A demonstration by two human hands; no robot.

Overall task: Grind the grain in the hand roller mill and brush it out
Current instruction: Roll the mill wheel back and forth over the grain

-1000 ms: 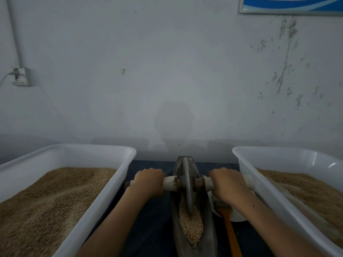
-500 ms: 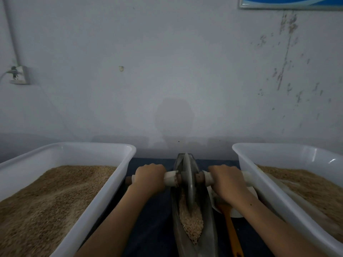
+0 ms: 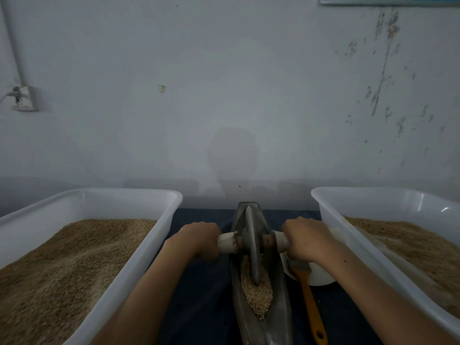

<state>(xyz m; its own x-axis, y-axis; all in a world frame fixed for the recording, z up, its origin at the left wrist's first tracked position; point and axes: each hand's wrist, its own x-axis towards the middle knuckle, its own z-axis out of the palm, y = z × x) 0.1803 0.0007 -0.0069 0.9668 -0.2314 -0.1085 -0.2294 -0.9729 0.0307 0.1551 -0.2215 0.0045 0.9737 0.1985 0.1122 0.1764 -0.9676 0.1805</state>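
Landmark: the boat-shaped mill trough (image 3: 278, 317), centred on the dark table (image 3: 204, 295). Grain (image 3: 257, 295) sits in its near half, heaped round the foot of the wheel (image 3: 252, 247). Just right of the trough lies the brush (image 3: 310, 302), orange handle toward the camera, bristle end resting on a white bowl (image 3: 319, 276).

Left hand (image 3: 199, 239) is wrapped tight round the left axle handle (image 3: 227, 242). Right hand (image 3: 305, 239) is wrapped the same way round the right handle (image 3: 281, 241).

Left of the trough: white tub (image 3: 139, 257) of grain. Right: second tub (image 3: 353, 245), also filled. Beyond the trough is the wall (image 3: 224, 95).

Risks, my read:
- Uneven push between hands tilts the wheel, which climbs the trough side and throws grain onto the table.
- Overrunning the far tip could jump the wheel out.
- Right forearm passes over the brush; a knock would tip the bowl.
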